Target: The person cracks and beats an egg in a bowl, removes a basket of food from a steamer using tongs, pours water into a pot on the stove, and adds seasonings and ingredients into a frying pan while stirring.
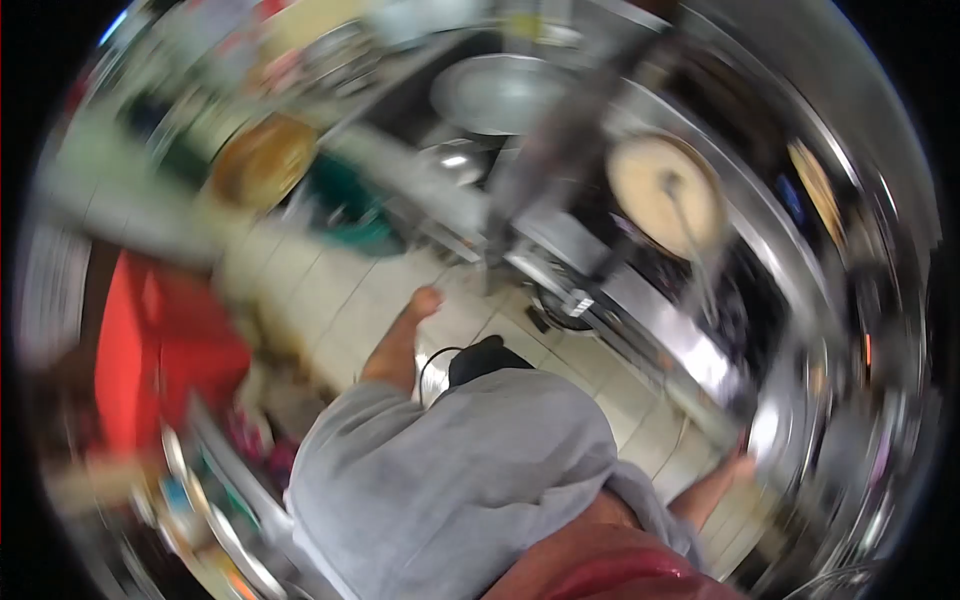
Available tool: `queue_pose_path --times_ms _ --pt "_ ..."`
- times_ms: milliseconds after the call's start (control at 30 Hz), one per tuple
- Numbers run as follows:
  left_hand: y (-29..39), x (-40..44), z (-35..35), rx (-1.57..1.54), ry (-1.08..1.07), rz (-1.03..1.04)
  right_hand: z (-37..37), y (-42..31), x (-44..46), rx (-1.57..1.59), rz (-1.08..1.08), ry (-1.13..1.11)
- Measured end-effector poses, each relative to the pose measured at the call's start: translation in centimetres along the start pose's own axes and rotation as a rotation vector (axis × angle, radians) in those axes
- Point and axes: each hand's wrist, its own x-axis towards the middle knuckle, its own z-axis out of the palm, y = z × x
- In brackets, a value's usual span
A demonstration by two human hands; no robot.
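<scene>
My left hand [427, 301] hangs over the tiled floor, in front of my grey shirt [470, 460]. It looks small and rounded, and its fingers are too smeared to make out. On the other side, my right hand [738, 467] is low beside a shiny metal surface [768, 430] at the counter. Blur hides its fingers and whether it touches anything. A wide pan [650, 185] of pale, cream-coloured contents sits on the stove ahead to the right. From it a long-handled ladle [688, 225] sticks out toward the stove's front.
A large metal basin [500, 95] and a smaller shiny bowl [455, 160] stand on the far counter. Left of it are a green crate [350, 205] and a brownish basin [263, 162]. A red box-like object [160, 350] is at left. Tiled floor [330, 270] runs between.
</scene>
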Motion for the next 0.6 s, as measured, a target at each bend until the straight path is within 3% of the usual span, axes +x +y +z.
queue_pose_path --times_ms 33,67,100,133,233,467,533,600 --pt "0.8 -1.9 0.8 0.287 0.147 0.384 3.1 1.7 3.7 -0.081 0.011 -0.064" --pt "1.8 -3.6 1.7 0.619 0.434 0.712 2.9 1.0 4.8 -0.233 -0.073 0.081" --pt "4.7 -6.4 2.8 0.192 0.281 0.370 -1.1 -2.1 2.5 -0.045 -0.335 0.293" --pt "8.6 -9.6 3.6 -0.244 0.276 0.020 -3.3 -4.1 0.9 0.175 -0.436 0.397" --pt "13.1 -16.3 6.9 -0.475 0.347 -0.237 -5.6 -9.8 0.9 0.637 -0.437 0.417" --pt "13.9 -31.5 8.8 -0.483 0.490 -0.493 -10.8 -21.4 0.6 1.238 -0.576 0.395" --pt "13.3 -35.0 8.4 -0.494 0.633 -0.540 -13.0 -23.8 -0.2 1.424 -0.553 0.398" --pt "12.1 -37.8 8.3 -0.411 0.859 -0.394 -15.3 -25.7 -1.1 1.587 -0.520 0.410"
